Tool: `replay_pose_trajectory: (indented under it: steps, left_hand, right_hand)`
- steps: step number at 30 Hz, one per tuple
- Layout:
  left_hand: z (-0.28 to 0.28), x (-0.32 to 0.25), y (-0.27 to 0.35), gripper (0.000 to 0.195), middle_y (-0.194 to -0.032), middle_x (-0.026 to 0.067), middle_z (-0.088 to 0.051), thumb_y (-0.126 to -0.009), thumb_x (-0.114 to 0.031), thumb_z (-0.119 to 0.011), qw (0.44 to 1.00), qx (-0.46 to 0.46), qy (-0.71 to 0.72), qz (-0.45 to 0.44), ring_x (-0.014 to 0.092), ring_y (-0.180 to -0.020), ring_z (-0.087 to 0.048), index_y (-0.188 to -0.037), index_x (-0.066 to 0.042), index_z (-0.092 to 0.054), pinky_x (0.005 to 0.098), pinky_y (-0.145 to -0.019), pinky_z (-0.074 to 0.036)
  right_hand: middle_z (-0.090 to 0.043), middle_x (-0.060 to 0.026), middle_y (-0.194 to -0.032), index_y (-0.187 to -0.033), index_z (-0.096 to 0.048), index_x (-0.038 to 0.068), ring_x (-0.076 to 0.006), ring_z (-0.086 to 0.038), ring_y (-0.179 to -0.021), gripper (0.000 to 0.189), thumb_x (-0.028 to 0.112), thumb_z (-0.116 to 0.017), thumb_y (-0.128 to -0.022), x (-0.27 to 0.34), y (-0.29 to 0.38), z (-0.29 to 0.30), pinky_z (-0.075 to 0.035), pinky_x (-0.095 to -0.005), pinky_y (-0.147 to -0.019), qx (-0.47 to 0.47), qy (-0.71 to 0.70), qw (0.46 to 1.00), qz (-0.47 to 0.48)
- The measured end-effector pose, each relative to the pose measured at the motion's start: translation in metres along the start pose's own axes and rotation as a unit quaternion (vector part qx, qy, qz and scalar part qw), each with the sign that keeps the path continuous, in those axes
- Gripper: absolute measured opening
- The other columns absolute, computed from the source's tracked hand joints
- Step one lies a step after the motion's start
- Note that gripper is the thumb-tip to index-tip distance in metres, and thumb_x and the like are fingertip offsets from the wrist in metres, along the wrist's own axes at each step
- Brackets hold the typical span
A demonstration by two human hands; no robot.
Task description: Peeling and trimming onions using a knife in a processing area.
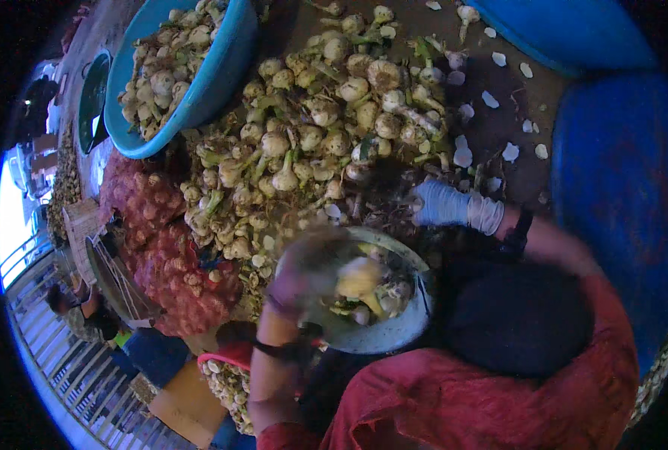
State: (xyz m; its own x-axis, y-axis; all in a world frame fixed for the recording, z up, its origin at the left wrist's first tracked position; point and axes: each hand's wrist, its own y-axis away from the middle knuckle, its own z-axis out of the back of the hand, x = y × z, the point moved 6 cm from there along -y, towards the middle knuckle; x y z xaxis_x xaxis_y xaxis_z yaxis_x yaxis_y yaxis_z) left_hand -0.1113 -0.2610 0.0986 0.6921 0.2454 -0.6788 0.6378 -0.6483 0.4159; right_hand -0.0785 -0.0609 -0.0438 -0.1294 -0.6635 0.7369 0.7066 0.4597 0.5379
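Observation:
My left hand (317, 253), heavily blurred, is over the left rim of a pale plastic tub (379, 340) in front of me. Inside the tub lie several bulbs, and one blurred, yellowish garlic bulb (359, 277) shows beside my left hand; whether my fingers touch it I cannot tell. My right hand (440, 203), in a whitish-blue glove, is beyond the tub's upper right rim, at the edge of a big heap of garlic bulbs (323, 109) with stems. Its fingertips are lost in dark scraps, so what it holds is not visible.
A large turquoise basin (221, 90) full of bulbs stands upper left, above red mesh sacks (171, 270). Blue plastic containers (615, 197) line the right side. Pale flat peelings (490, 99) dot the floor. A red-rimmed container (227, 360) holds bulbs. Another person (83, 315) sits far left.

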Motion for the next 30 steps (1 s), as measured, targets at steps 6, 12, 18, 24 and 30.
replay_pose_trajectory:
  steps: [6,12,18,24,30]
  left_hand:
    - [0.139,-0.066,-0.074,0.064,-0.115,0.0143,-0.052,-0.068,-0.026,-0.072,0.751,-0.276,-0.567,-0.196,0.026,-0.108,-0.051,-0.121,-0.003,-0.044,0.0363,-0.089,-0.043]
    - [0.150,-0.072,-0.138,0.059,-0.100,0.0190,-0.058,-0.067,-0.025,-0.068,0.450,-0.324,-0.822,0.134,0.038,-0.094,-0.055,-0.118,-0.006,-0.047,0.0414,-0.084,-0.045]
    - [0.129,-0.072,-0.105,0.058,-0.091,0.0120,-0.063,-0.063,-0.024,-0.073,0.764,-0.255,-0.580,-0.121,0.023,-0.086,-0.060,-0.112,-0.003,-0.051,0.0313,-0.076,-0.048]
    - [0.049,-0.031,-0.069,0.038,-0.100,0.0109,-0.058,-0.081,-0.015,-0.055,0.978,-0.147,-0.101,-0.112,0.021,-0.088,-0.060,-0.114,0.000,-0.045,0.0320,-0.073,-0.051]
    - [0.019,0.005,-0.049,0.041,-0.109,0.0142,-0.053,-0.093,-0.027,-0.037,0.985,-0.156,-0.050,-0.047,0.022,-0.094,-0.057,-0.122,0.001,-0.039,0.0333,-0.082,-0.049]
  right_hand:
    - [-0.059,-0.0173,-0.071,-0.080,-0.057,0.001,-0.0319,-0.059,-0.069,0.032,0.027,-0.064,-0.063,0.018,-0.007,0.039,-0.045,-0.0396,-0.062,-0.089,-0.106,0.990,-0.008]
    - [-0.060,-0.0180,-0.076,-0.088,-0.059,0.001,-0.0305,-0.060,-0.076,0.037,0.028,-0.064,-0.063,0.024,0.005,0.051,-0.046,-0.0390,-0.067,-0.105,-0.126,0.986,0.017]
    - [-0.059,-0.0145,-0.071,-0.082,-0.059,0.005,-0.0335,-0.059,-0.066,0.030,0.028,-0.063,-0.063,0.043,0.007,0.071,-0.046,-0.0420,-0.059,-0.168,-0.020,0.983,0.065]
    - [-0.053,-0.0110,-0.064,-0.072,-0.056,0.009,-0.0316,-0.057,-0.062,0.024,0.028,-0.067,-0.061,0.108,0.023,0.109,-0.043,-0.0400,-0.053,-0.287,0.077,0.932,0.209]
    - [-0.054,-0.0098,-0.068,-0.074,-0.056,0.010,-0.0313,-0.056,-0.062,0.025,0.029,-0.066,-0.060,0.123,0.027,0.104,-0.042,-0.0401,-0.052,-0.230,0.117,0.940,0.223]
